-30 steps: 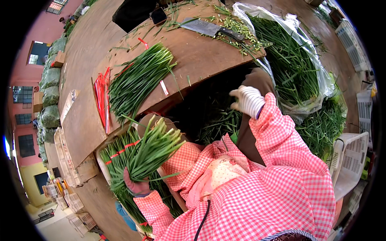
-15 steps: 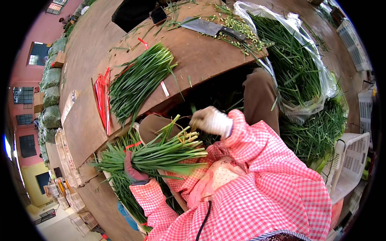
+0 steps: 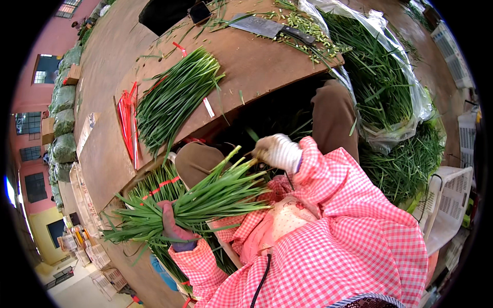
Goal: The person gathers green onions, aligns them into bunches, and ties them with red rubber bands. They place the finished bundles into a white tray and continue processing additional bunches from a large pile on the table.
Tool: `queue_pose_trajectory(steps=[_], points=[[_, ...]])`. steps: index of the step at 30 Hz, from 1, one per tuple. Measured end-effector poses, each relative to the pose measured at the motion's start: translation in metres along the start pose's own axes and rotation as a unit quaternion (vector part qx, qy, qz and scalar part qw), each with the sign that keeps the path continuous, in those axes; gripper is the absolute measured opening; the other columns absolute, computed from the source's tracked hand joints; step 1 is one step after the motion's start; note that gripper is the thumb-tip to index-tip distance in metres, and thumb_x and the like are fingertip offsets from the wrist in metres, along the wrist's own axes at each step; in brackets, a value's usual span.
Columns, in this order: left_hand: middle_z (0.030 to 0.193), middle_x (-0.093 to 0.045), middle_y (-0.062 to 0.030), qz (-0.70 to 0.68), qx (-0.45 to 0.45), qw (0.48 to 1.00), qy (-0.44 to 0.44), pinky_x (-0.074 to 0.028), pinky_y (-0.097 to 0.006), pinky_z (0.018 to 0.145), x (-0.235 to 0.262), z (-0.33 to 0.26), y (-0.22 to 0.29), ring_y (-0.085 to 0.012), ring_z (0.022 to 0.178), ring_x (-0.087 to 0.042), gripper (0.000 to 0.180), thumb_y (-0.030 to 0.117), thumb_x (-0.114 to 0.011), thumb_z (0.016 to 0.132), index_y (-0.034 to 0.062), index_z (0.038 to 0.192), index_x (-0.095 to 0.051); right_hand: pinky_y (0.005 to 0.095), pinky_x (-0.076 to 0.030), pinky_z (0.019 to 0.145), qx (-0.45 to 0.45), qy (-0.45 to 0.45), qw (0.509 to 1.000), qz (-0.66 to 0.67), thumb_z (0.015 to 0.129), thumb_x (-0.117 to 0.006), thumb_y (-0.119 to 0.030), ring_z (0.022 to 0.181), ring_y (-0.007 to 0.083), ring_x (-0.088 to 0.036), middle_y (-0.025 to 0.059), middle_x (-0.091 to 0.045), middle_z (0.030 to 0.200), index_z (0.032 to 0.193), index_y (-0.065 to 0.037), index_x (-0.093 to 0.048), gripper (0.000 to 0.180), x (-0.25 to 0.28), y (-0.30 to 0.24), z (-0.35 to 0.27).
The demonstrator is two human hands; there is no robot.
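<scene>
A loose bunch of long green garlic chives [image 3: 221, 192] lies across my lap, its pale stem ends toward the right. My left hand [image 3: 174, 226], in a dark reddish glove, is wrapped round the bunch at its leafy side. At the stem ends is my right hand [image 3: 277, 152], in a white striped glove with brownish fingertips. Its fingers are pinched together beside the upper stems; what they hold, if anything, is too small to make out. Under the bunch, chives bound with red tape [image 3: 162, 189] stand in a container to the left.
On the wooden board [image 3: 267, 77] ahead lie another chive bunch [image 3: 177, 97], red tie strips [image 3: 127, 123], a cleaver [image 3: 257, 25] and chopped stem bits [image 3: 308, 25]. A clear plastic bag [image 3: 411, 105] of chives stands at right, above a white crate [image 3: 449, 200].
My left hand has shifted slightly down with the bunch, whose leaves now spread further left. My right hand has moved a little to the right along the stem ends.
</scene>
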State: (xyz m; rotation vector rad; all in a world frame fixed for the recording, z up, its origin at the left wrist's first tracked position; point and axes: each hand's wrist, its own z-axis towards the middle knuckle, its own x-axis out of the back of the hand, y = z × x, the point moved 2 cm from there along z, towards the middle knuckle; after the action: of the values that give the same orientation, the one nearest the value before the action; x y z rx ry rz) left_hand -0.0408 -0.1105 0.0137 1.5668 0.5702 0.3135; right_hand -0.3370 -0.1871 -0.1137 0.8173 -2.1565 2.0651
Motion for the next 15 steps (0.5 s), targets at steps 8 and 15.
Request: queue_pose_trajectory(steps=[8, 15], points=[[0.081, -0.058, -0.0056, -0.051, 0.025, 0.998, -0.021, -0.051, -0.033, 0.069, 0.02, 0.018, -0.011, -0.0159, 0.073, -0.059, 0.016, 0.018, -0.057, 0.087, 0.0049, 0.096, -0.053, 0.04, -0.05, 0.07, 0.094, -0.018, 0.994, -0.043, 0.079, -0.064, -0.033, 0.078, 0.0329, -0.063, 0.0153, -0.065, 0.078, 0.089, -0.007, -0.068, 0.027, 0.04, -0.089, 0.029], [0.079, -0.055, -0.0041, -0.065, 0.041, 0.997, -0.01, -0.051, -0.033, 0.069, 0.031, 0.019, -0.026, -0.0157, 0.071, -0.057, 0.014, 0.016, -0.057, 0.088, 0.005, 0.094, -0.053, 0.0302, -0.05, 0.063, -0.012, -0.017, 0.973, 0.229, 0.08, -0.066, -0.018, 0.063, 0.016, -0.063, 0.0109, -0.067, 0.071, 0.092, -0.004, -0.07, 0.019, -0.005, -0.065, 0.037]])
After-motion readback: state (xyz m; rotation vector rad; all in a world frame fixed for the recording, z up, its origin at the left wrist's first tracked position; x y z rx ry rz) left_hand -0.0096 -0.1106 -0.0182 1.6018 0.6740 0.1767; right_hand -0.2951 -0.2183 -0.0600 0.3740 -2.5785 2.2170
